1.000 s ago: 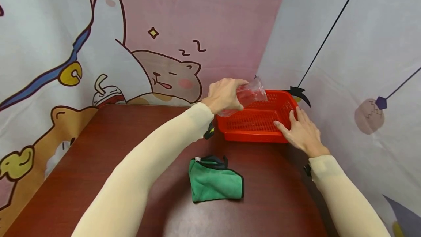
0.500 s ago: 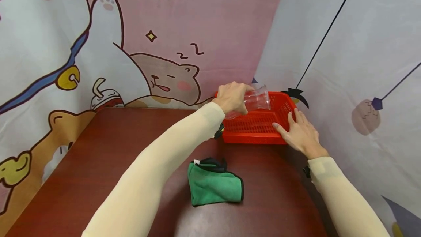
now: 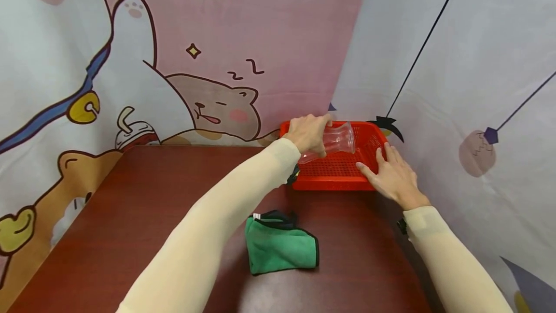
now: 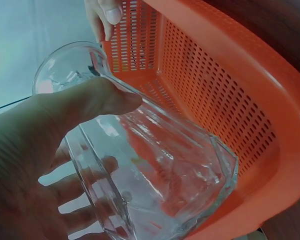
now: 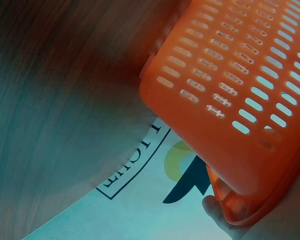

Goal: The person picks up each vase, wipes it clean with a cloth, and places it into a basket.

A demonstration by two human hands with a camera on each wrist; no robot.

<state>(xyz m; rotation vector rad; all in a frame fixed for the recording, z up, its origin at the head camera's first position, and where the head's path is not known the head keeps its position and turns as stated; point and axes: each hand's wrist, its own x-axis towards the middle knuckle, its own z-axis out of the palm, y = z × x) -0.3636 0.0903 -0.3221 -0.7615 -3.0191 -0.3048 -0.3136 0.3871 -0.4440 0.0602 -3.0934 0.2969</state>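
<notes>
My left hand (image 3: 307, 134) grips a clear glass vase (image 3: 339, 140) with a flared mouth. Tilted far over, the vase lies across the space above the red plastic basket (image 3: 334, 183), its mouth toward the right. In the left wrist view the thumb presses one side of the vase (image 4: 170, 165), and the fingers show through the glass from the other side. My right hand (image 3: 396, 177) holds the basket's right rim near the front corner. In the right wrist view a fingertip (image 5: 214, 207) curls at the rim, and most of that hand is hidden.
A folded green cloth (image 3: 282, 248) with dark edging lies on the brown table (image 3: 173, 192) in front of the basket. Cartoon-printed fabric (image 3: 295, 52) hangs close behind the table and along its right side.
My left hand has carried the vase a little to the right and lower, bringing it further over the basket. My right hand stays on the rim.
</notes>
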